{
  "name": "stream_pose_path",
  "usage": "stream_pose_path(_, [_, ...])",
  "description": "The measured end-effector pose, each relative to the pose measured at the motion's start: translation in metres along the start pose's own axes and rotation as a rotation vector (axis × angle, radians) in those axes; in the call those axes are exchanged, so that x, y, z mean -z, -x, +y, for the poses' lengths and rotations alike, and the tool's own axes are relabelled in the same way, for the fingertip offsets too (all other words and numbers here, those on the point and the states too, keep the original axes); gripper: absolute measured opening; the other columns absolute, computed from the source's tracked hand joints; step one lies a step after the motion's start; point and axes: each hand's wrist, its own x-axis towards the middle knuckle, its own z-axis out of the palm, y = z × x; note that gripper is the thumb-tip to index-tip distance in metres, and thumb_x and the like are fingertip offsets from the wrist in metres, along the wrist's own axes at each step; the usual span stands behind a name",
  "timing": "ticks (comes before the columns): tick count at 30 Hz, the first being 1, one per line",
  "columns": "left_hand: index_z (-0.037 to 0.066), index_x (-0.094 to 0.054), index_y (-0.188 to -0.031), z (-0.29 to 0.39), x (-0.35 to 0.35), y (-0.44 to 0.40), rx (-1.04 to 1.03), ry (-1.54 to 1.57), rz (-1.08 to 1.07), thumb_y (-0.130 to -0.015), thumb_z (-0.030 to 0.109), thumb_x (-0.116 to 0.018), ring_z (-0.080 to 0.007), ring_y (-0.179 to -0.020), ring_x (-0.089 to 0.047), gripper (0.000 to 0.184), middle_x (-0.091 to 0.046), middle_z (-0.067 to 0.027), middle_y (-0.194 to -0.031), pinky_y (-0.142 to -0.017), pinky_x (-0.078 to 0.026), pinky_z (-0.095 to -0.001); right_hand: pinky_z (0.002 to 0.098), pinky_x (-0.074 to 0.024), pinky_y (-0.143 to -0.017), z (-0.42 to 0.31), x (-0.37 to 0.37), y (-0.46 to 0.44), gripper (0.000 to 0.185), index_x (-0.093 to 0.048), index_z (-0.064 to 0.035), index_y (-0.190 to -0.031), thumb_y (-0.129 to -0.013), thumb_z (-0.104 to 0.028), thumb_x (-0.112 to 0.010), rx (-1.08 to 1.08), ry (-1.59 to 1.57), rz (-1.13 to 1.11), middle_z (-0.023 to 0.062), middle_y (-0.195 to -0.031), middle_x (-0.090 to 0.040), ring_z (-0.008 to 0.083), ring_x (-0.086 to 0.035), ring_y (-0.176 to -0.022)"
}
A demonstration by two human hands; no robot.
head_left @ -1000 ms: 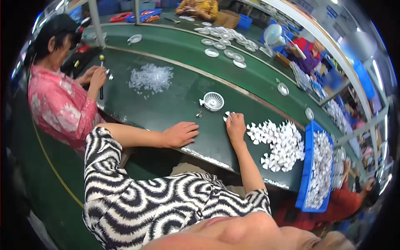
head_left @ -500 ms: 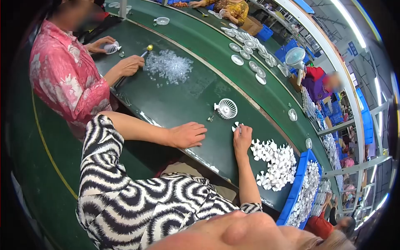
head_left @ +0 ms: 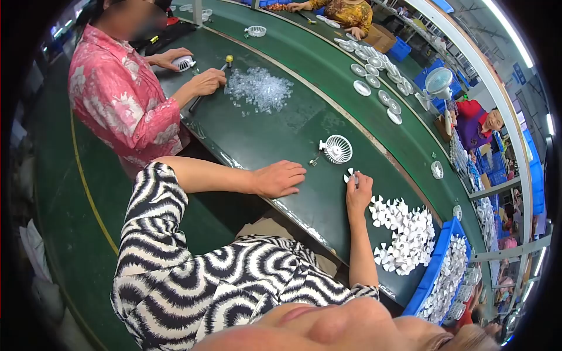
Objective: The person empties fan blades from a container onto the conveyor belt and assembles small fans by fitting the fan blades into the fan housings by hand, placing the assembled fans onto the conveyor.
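Observation:
My left hand [head_left: 280, 178] lies palm down on the green table near its front edge, fingers spread, holding nothing. Between the fingertips of my right hand [head_left: 359, 190] is a small white fan blade [head_left: 350, 175], held just above or on the table. A white round fan housing [head_left: 338, 149] with radial slats rests beyond my hands, with a small metallic part [head_left: 314, 161] on its left, apparently joined by a thin wire. To the right of my right hand spreads a pile of white fan blades [head_left: 404, 234].
A blue bin [head_left: 430, 269] of white blades stands at the right. Clear plastic pieces [head_left: 257, 89] lie further left. There a co-worker in pink [head_left: 126, 93] holds a tool and a white housing. Beyond a raised strip, a green belt [head_left: 304, 64] carries white parts.
The camera view has shifted, moving the table scene within the frame. The co-worker's hands have moved apart since the earliest frame. My hands keep nearly the same places on the table.

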Motion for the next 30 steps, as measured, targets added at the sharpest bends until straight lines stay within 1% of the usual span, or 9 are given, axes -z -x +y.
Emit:
stream_pose_path(7, [0.001, -0.051, -0.113, 0.002, 0.002, -0.001, 0.019, -0.057, -0.064, -0.083, 0.026, -0.063, -0.0322, -0.119, -0.045, 0.041, -0.05, -0.0163, -0.123, -0.098, -0.038, -0.0417, 0.0368, -0.0483, -0.073, -0.004, 0.006, 0.001, 0.022, -0.064, -0.0057, -0.1, -0.08, -0.015, -0.064, -0.037, -0.075, -0.016, 0.0121, -0.096, -0.056, 0.0292, -0.059, -0.085])
stream_pose_path(9, [0.001, -0.05, -0.115, 0.0, 0.005, -0.003, -0.105, -0.033, -0.084, -0.083, 0.027, -0.062, -0.0337, -0.121, -0.044, 0.043, -0.048, -0.0174, -0.127, -0.099, -0.037, -0.0436, 0.0373, -0.0485, -0.073, -0.004, 0.006, 0.001, 0.023, -0.064, -0.0058, -0.1, -0.078, -0.013, -0.065, -0.033, -0.074, -0.013, 0.0126, -0.096, -0.056, 0.0298, -0.059, -0.086])
stream_pose_path(15, [0.001, -0.044, -0.129, 0.009, 0.016, -0.012, -0.473, 0.218, -0.507, -0.09, 0.035, -0.053, -0.0349, -0.133, -0.032, 0.052, -0.035, -0.0193, -0.143, -0.109, -0.024, -0.05, 0.0374, -0.049, -0.069, -0.01, 0.016, 0.006, 0.024, -0.062, -0.0042, -0.1, -0.078, -0.011, -0.066, -0.038, -0.226, -0.076, 0.0135, -0.094, -0.056, 0.0306, -0.059, -0.083])
stream_pose_path(19, [0.003, -0.04, -0.133, 0.002, 0.014, -0.019, -0.441, 0.23, -0.732, -0.089, 0.034, -0.053, -0.0344, -0.134, -0.03, 0.055, -0.032, -0.0191, -0.144, -0.109, -0.024, -0.0501, 0.0387, -0.049, -0.072, -0.004, 0.018, 0.007, 0.028, -0.061, -0.0032, -0.102, -0.074, -0.007, -0.066, 0.035, -0.23, -0.081, 0.0148, -0.097, -0.055, 0.0323, -0.058, -0.087])
stream_pose_path(21, [0.005, -0.046, -0.129, -0.003, 0.01, -0.019, -0.441, 0.215, -0.721, -0.089, 0.033, -0.05, -0.032, -0.134, -0.031, 0.049, -0.033, -0.0153, -0.145, -0.11, -0.023, -0.0485, 0.0376, -0.0494, -0.068, 0.001, 0.013, 0.011, 0.028, -0.061, -0.0028, -0.1, -0.073, -0.005, -0.067, -0.012, -0.287, -0.009, 0.0156, -0.094, -0.057, 0.0322, -0.059, -0.083])
stream_pose_path(23, [0.005, -0.047, -0.129, -0.005, 0.014, -0.025, -0.481, 0.114, -0.922, -0.088, 0.025, -0.048, -0.029, -0.134, -0.032, 0.046, -0.033, -0.0124, -0.146, -0.11, -0.022, -0.0463, 0.037, -0.0498, -0.068, -0.002, 0.015, 0.009, 0.028, -0.061, -0.0034, -0.099, -0.072, -0.006, -0.068, -0.076, -0.309, -0.028, 0.0136, -0.096, -0.057, 0.0311, -0.059, -0.084])
stream_pose_path(24, [0.004, -0.044, -0.132, -0.003, 0.011, -0.021, -0.393, 0.138, -0.888, -0.087, 0.025, -0.047, -0.0258, -0.134, -0.031, 0.05, -0.032, -0.0103, -0.147, -0.11, -0.023, -0.0441, 0.0368, -0.05, -0.068, -0.006, 0.019, 0.006, 0.028, -0.062, -0.0037, -0.098, -0.072, -0.006, -0.069, -0.098, -0.302, -0.031, 0.0125, -0.096, -0.057, 0.0303, -0.059, -0.083])
stream_pose_path(25, [0.003, -0.04, -0.135, -0.005, 0.009, -0.017, -0.517, -0.024, -0.906, -0.086, 0.023, -0.047, -0.023, -0.135, -0.03, 0.053, -0.029, -0.0079, -0.149, -0.11, -0.024, -0.0417, 0.0366, -0.0501, -0.067, -0.009, 0.021, 0.003, 0.028, -0.062, -0.004, -0.098, -0.071, -0.006, -0.07, -0.11, -0.304, -0.036, 0.0114, -0.096, -0.057, 0.0295, -0.059, -0.083])
stream_pose_path(30, [0.003, -0.03, -0.141, -0.007, 0.011, -0.021, -0.521, -0.023, -0.986, -0.083, 0.026, -0.044, -0.0237, -0.138, -0.024, 0.064, -0.022, -0.0075, -0.151, -0.112, -0.021, -0.042, 0.0347, -0.0508, -0.067, -0.009, 0.02, 0.006, 0.027, -0.063, -0.005, -0.097, -0.071, -0.008, -0.07, -0.155, -0.332, -0.049, 0.0102, -0.097, -0.058, 0.0276, -0.061, -0.082])
